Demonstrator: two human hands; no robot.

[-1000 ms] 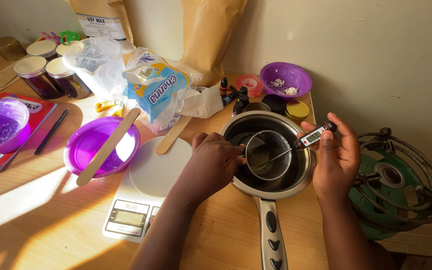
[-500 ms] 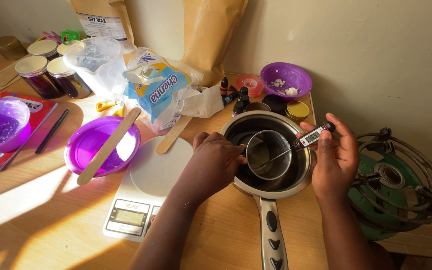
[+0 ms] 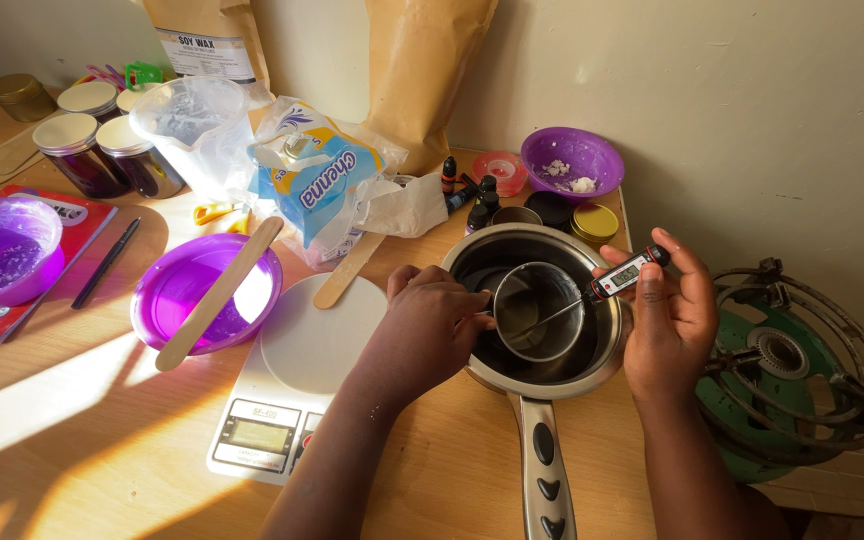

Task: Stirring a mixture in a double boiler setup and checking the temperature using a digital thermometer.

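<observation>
Near the counter's right edge, the left hand (image 3: 430, 322) grips the small metal cup (image 3: 539, 310) inside the saucepan (image 3: 537, 385); the right hand (image 3: 667, 320) pinches a digital thermometer (image 3: 630, 271), probe dipped in the cup.

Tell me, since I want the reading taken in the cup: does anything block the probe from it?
Nothing visible does. The right hand holds the thermometer, and its probe already slants into the open cup, which the left hand steadies inside the pan.
</observation>
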